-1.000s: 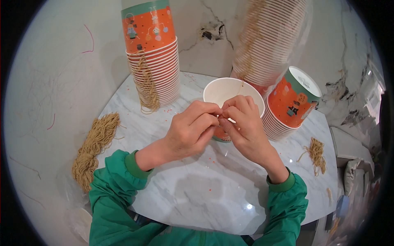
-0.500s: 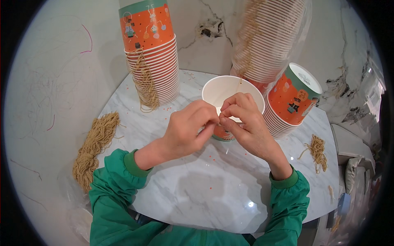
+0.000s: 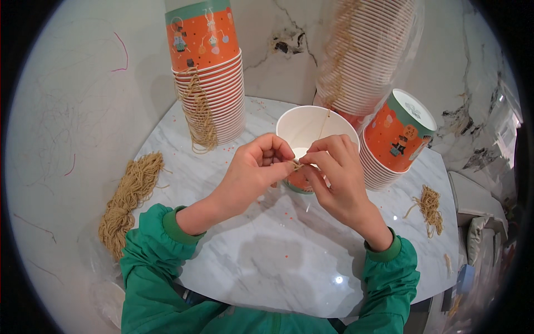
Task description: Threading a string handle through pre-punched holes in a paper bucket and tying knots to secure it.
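Note:
An upright paper bucket (image 3: pixel 292 127), white inside with orange and green print outside, stands in the middle of the table. At its near side my left hand (image 3: pixel 242 172) and my right hand (image 3: pixel 340 181) meet, fingertips almost touching. Both pinch a short bit of tan string (image 3: pixel 297 165) between thumb and fingers. Another length of string (image 3: pixel 324 125) runs down the bucket's inner far wall from near the rim. My fingers cover part of the bucket's near rim, so how the string is fastened there cannot be made out.
A tall stack of upturned buckets (image 3: pixel 214 103) with loose string draped on it stands back left. A shorter stack (image 3: pixel 395 136) is at right, and a plastic-wrapped stack (image 3: pixel 364 53) behind. A string bundle (image 3: pixel 130 200) lies at the left edge, loose strands (image 3: pixel 429 209) at right.
My left fingers have opened out a little and the string between my fingertips now shows more clearly. My right fingers have shifted slightly, still pinching. The bucket stays nearly in place.

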A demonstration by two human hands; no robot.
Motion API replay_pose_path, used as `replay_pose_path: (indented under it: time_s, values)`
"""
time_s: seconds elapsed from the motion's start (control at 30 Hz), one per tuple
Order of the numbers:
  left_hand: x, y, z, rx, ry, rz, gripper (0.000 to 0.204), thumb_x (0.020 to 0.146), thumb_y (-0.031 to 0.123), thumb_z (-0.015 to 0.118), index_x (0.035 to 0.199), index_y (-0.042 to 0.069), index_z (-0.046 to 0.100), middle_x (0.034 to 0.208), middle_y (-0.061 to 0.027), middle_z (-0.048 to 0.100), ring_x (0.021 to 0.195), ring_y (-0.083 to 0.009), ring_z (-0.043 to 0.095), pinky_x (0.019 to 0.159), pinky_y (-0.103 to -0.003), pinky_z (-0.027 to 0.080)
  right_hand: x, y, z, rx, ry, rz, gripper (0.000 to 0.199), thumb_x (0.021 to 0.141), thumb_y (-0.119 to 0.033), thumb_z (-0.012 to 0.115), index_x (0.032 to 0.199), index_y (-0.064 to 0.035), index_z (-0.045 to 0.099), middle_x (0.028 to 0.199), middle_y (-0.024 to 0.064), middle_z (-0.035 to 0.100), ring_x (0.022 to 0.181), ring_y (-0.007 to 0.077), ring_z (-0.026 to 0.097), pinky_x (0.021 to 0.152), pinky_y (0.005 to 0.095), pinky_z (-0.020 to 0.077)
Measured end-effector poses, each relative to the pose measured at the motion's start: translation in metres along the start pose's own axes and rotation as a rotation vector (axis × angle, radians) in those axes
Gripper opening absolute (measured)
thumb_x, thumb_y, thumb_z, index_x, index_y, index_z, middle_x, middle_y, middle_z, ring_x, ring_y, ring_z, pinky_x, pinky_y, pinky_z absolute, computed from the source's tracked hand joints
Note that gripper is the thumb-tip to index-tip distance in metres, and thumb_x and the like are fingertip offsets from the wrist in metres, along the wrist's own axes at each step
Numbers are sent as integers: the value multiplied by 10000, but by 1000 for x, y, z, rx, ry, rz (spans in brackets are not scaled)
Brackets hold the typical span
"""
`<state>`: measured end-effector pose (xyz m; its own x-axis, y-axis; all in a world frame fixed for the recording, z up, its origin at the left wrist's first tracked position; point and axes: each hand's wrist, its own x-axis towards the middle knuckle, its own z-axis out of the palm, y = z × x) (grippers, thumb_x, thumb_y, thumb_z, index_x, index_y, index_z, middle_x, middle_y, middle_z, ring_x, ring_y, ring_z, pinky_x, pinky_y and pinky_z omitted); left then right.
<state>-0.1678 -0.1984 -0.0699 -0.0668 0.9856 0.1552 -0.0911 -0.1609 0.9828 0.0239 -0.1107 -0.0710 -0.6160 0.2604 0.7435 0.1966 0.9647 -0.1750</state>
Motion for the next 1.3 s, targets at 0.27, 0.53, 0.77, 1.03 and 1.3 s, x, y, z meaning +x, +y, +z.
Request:
replay_pose_path:
  time_s: [0.27, 0.53, 0.77, 1.03, 1.3]
  values:
    - [-3, 0, 5, -151, -23, -87, 127, 918, 29, 687, 1034, 57, 644, 939, 11, 645, 796, -67, 589, 668, -228, 451, -11, -16, -10, -156, 25, -41, 157, 779, -76, 759, 909, -55, 675, 1017, 76, 608, 937, 285, 558, 801, 422, 408]
    - [-8, 3, 8, -203, -55, -144, 120, 935, 44, 686, 1051, 53, 660, 949, 2, 667, 783, -63, 577, 673, -222, 454, -15, -16, -5, -59, 90, -57, 259, 744, -53, 777, 977, -67, 664, 1003, 58, 632, 880, 254, 584, 784, 406, 398]
    - [-10, 1, 7, -221, -42, -148, 124, 945, 61, 695, 1064, 53, 660, 948, 2, 676, 765, -56, 574, 666, -214, 454, -16, -15, 0, -87, 154, -149, 287, 757, -24, 797, 1016, -51, 676, 915, 40, 655, 779, 223, 601, 754, 375, 391]
    - [-13, 4, 13, -171, -25, -99, 130, 958, 77, 709, 1073, 49, 656, 935, -1, 704, 776, -48, 621, 630, -204, 460, -16, -17, -6, -140, 149, -156, 277, 753, -39, 803, 1001, -35, 680, 914, 44, 661, 771, 220, 604, 750, 386, 408]
    - [-17, 6, 16, -29, 4, -19, 131, 979, 95, 700, 1090, 52, 644, 930, 5, 715, 782, -44, 655, 615, -191, 474, -17, -24, -9, -367, 98, -277, 260, 735, -55, 751, 976, -7, 666, 947, 83, 661, 765, 210, 619, 768, 427, 464]
